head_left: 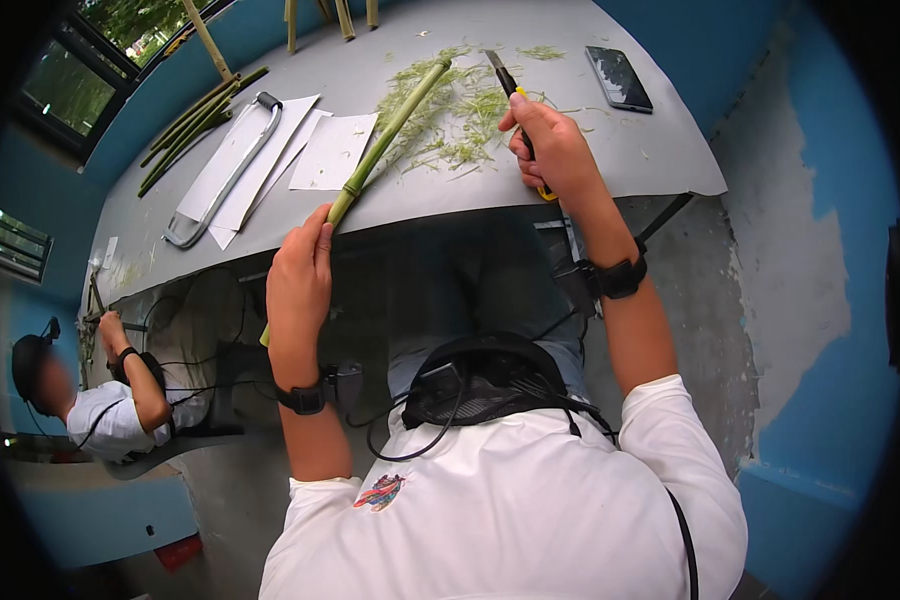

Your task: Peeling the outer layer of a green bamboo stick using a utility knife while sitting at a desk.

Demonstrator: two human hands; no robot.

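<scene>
My left hand point(301, 273) is closed round the lower part of a green bamboo stick point(391, 131). The stick slants up and to the right over the table, its far end above a heap of thin green shavings point(462, 122). A short piece of its lower end shows below my wrist. In my right hand point(558, 150) is a black and yellow utility knife point(508, 82), fingers wrapped round the handle. Its blade is out and points away from me, to the right of the stick and apart from it.
A hacksaw point(232, 172) lies on white paper sheets point(261, 165) at the left. Several green bamboo sticks point(185, 135) lie beyond it, and a phone point(619, 79) lies at the right. A co-worker point(120, 400) sits at the table's left end.
</scene>
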